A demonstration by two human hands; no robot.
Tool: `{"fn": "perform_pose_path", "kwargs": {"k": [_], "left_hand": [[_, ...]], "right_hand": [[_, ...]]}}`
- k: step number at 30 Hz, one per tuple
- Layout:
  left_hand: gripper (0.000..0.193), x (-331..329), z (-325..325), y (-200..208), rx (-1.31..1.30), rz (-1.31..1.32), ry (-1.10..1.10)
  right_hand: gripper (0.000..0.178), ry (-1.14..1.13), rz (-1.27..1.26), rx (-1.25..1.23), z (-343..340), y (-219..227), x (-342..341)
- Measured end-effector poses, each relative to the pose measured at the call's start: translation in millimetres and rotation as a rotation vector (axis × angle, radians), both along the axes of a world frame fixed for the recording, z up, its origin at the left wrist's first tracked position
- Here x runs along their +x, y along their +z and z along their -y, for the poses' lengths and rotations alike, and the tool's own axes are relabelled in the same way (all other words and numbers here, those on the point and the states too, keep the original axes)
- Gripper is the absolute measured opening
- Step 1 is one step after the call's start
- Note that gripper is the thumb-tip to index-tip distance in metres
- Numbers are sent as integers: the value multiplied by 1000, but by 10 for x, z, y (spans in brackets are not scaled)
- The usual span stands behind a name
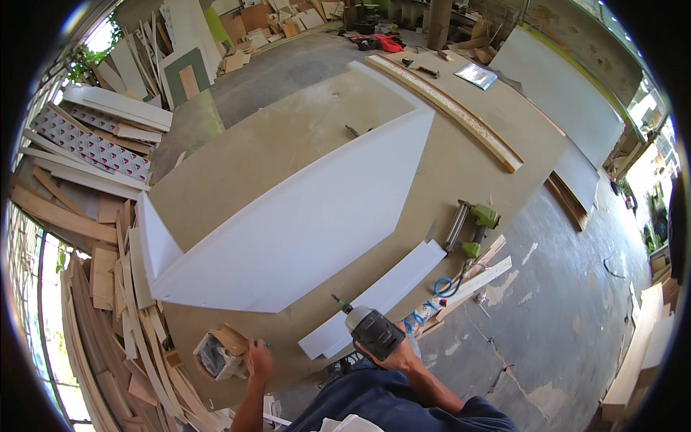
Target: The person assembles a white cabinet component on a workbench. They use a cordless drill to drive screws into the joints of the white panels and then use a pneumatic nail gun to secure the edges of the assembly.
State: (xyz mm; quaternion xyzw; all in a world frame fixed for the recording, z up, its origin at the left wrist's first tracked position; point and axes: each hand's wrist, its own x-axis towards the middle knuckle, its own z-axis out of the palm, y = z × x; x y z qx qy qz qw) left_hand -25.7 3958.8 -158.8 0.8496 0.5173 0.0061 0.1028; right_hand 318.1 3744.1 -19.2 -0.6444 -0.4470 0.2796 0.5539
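Observation:
My right hand (404,354) is wrapped round the handle of a dark cordless drill (376,333), its bit pointing up and to the left. My left hand (259,360) is beside a small open cardboard box (229,341) lined with a plastic bag, at the table's near left. Its fingers are curled together; whatever they may hold is too small to make out. Ahead of both hands stands a white panel assembly (302,216), a long panel with shorter ones joined at its ends. Two narrow white strips (378,297) lie between it and the drill.
A green nail gun (481,222) with a blue hose (448,286) lies at the tabletop's right edge. Across the table (237,147) are a long curved strip (453,108) and a tablet-like flat object (476,75). Wood offcuts (108,317) crowd the left side.

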Motion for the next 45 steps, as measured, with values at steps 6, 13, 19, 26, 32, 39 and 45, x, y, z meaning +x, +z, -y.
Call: {"fn": "perform_pose_path", "kwargs": {"k": [6,13,19,26,32,39,45], "left_hand": [[17,297,222,291,256,75,365],[26,2055,1024,1584,-241,1464,636],[29,3533,1279,2587,-743,1926,406],[29,4124,1346,2964,-982,1958,309],[26,4400,1421,2993,-1004,1886,318],[25,4604,1467,3005,-863,1719,226],[26,4687,1398,3066,-828,1628,176]], "right_hand": [[35,223,-186,-99,202,452,950],[46,377,-104,39,234,778,1719],[47,483,0,250,233,1016,2050],[56,417,11,293,426,1006,2254],[59,337,-14,345,580,964,2391],[60,258,-15,379,630,855,2499],[58,199,14,370,597,841,2504]]}}
